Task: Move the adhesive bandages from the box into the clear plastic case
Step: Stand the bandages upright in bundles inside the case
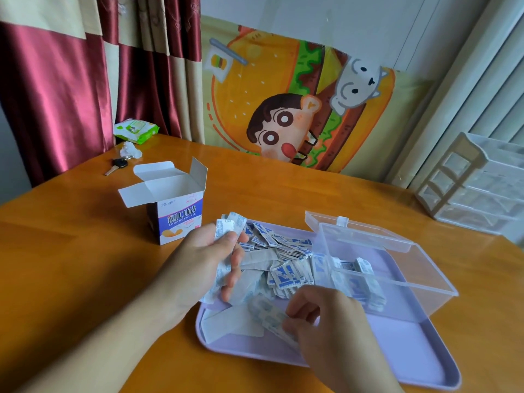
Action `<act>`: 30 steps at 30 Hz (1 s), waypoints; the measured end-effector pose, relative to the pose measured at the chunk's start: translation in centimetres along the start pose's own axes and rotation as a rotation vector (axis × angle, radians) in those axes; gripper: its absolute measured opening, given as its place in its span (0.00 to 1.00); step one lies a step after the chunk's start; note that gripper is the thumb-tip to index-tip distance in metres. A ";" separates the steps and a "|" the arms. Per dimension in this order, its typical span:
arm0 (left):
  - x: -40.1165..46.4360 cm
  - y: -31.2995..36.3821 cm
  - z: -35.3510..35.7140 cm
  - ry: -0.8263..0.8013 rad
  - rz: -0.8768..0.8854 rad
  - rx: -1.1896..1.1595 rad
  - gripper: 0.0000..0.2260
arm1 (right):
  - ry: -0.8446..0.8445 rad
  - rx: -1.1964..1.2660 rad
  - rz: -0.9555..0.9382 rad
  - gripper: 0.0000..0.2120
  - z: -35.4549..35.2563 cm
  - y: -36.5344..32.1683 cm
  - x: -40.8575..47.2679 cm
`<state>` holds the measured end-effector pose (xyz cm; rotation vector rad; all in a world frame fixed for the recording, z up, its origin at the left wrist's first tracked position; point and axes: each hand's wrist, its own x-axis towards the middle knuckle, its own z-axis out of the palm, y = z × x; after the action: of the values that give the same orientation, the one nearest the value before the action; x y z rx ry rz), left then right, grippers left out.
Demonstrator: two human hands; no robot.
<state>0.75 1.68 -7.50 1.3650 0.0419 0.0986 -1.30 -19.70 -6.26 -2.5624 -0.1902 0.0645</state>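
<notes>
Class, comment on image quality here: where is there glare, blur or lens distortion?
Head view: soft glare on the wooden table; the right hand and its bandage are motion-blurred; the drawer unit leans from wide-angle distortion.

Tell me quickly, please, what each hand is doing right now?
Left hand: fingers curled round a stack of bandages.
Right hand: fingers pinching a bandage strip over the lilac tray.

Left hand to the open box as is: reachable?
Probably yes. The box stands open just beyond the left hand with bare table between them, but that hand already holds bandages, so it would need to drop them first.
</notes>
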 end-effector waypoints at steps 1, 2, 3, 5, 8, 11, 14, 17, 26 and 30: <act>0.0 0.0 0.0 -0.002 -0.002 0.000 0.09 | 0.007 0.004 0.002 0.08 0.0 0.0 0.0; 0.0 0.0 0.0 -0.004 -0.003 0.002 0.10 | 0.017 0.006 -0.003 0.08 0.1 0.0 0.0; 0.0 0.0 0.0 -0.004 -0.004 0.003 0.10 | 0.024 0.003 -0.011 0.08 0.2 0.0 0.0; 0.0 0.0 -0.1 -0.004 -0.006 -0.002 0.10 | 0.038 0.001 -0.031 0.09 0.5 0.0 0.0; 0.0 0.1 -0.1 -0.002 -0.006 -0.002 0.10 | 0.025 0.024 -0.028 0.08 0.3 0.2 0.1; 0.0 0.2 -0.2 0.000 0.000 -0.015 0.10 | 0.004 0.143 -0.015 0.09 -0.8 0.3 0.2; 0.0 0.2 -0.2 0.000 -0.006 -0.023 0.10 | 0.033 0.221 -0.011 0.08 -1.3 0.4 0.5; -0.1 0.2 0.0 -0.006 -0.012 -0.031 0.10 | 0.040 0.239 -0.005 0.08 -0.8 0.6 0.7; -0.3 0.5 0.0 -0.018 -0.043 -0.020 0.10 | 0.100 0.509 -0.014 0.09 -0.5 -0.1 0.5; -0.4 0.5 0.1 -0.021 -0.037 -0.001 0.10 | 0.115 0.443 0.017 0.10 0.0 -0.1 0.6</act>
<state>0.32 1.64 -6.98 1.3633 0.0500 0.0533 -0.73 -19.52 -6.19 -2.1191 -0.0962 -0.0314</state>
